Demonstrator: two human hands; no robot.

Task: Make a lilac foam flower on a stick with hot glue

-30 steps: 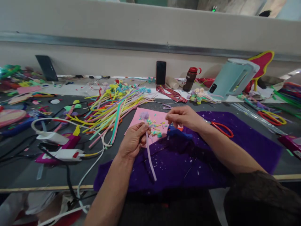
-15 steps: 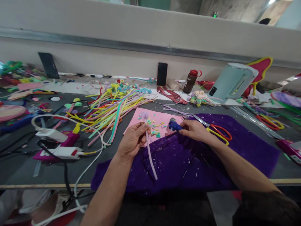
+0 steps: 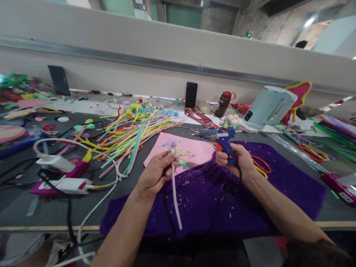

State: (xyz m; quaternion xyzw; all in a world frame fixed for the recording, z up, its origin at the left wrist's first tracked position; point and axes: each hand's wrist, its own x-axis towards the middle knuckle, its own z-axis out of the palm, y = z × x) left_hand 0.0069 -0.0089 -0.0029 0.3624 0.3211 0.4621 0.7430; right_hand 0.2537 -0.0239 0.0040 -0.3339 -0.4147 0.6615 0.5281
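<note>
We see a long grey worktop (image 3: 25, 207) running under a pale wall, a purple cloth (image 3: 278, 185) spread at its near edge, a heap of coloured pipe cleaners (image 3: 133, 128) left of centre, and a pink sheet (image 3: 191, 150) on the cloth's far edge. Above them, our right hand (image 3: 239, 161) grips a blue glue gun (image 3: 225, 142), and our left hand (image 3: 155, 172) pinches a lilac pipe-cleaner flower (image 3: 174, 167)

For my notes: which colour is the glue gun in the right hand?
Blue glue gun, orange trigger; head view.
</note>
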